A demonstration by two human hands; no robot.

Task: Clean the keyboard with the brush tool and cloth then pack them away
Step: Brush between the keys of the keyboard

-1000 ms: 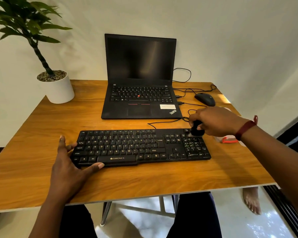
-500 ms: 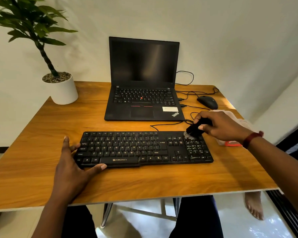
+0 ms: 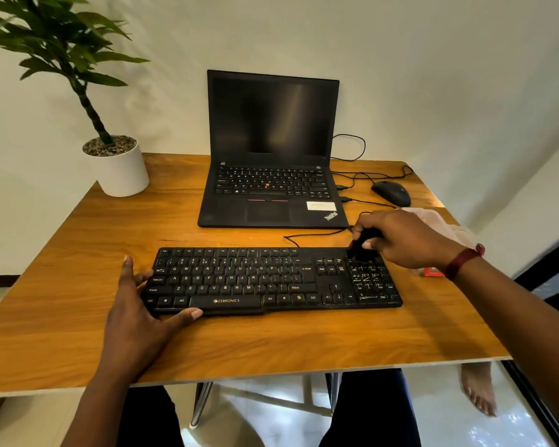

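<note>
A black keyboard lies across the front half of the wooden table. My right hand grips a small black brush tool, whose bristles touch the top of the number pad at the keyboard's right end. My left hand rests on the keyboard's left end, fingers spread and thumb along the front edge. A pale cloth lies on the table behind my right wrist, partly hidden. A small red-orange item shows beside the wrist.
An open black laptop stands behind the keyboard, with cables running to a black mouse at the back right. A potted plant in a white pot sits at the back left corner. A bare foot shows under the table's right edge.
My right hand with the brush has shifted slightly back and forth over the top of the number pad. My left hand stays on the keyboard's left end.
</note>
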